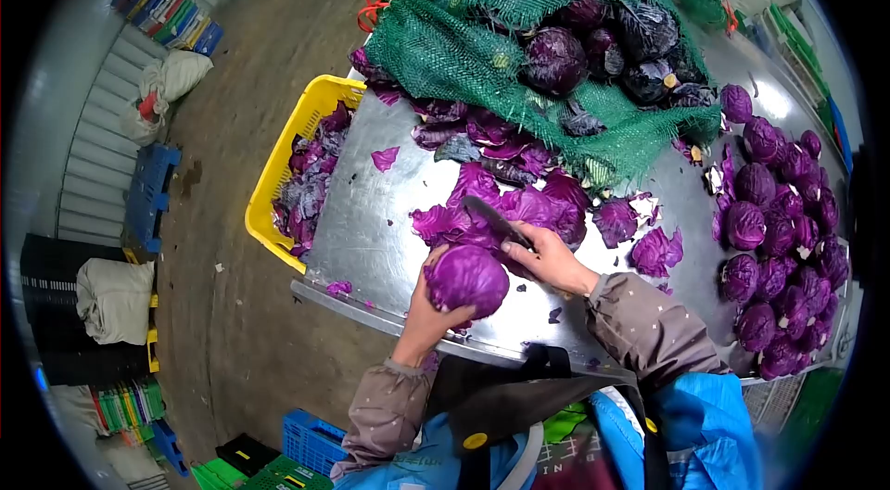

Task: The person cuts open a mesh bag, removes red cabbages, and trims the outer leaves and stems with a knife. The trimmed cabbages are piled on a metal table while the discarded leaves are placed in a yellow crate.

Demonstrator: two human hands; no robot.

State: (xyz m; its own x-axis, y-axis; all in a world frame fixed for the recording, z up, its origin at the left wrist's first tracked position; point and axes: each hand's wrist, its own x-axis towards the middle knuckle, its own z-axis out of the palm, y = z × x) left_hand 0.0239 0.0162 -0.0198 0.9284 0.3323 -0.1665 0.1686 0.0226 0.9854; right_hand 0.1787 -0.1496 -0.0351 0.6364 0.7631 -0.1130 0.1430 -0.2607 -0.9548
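Note:
A peeled, glossy red cabbage [469,280] rests in my left hand [428,312], whose fingers wrap round its side and underside near the table's front edge. My right hand [549,258] grips a knife [491,216] with a dark blade that points up and to the left. The blade is just above the cabbage and apart from it. Loose purple outer leaves [473,184] lie on the metal table beyond both hands. The knife's handle is mostly hidden in my right fist.
A green mesh sack [445,36] holding dark cabbages [554,61] lies at the table's back. Trimmed cabbages [779,221] are piled on the right. A yellow crate [269,179] of leaf scraps stands against the metal table's [357,240] left side. A blue crate [311,439] sits below.

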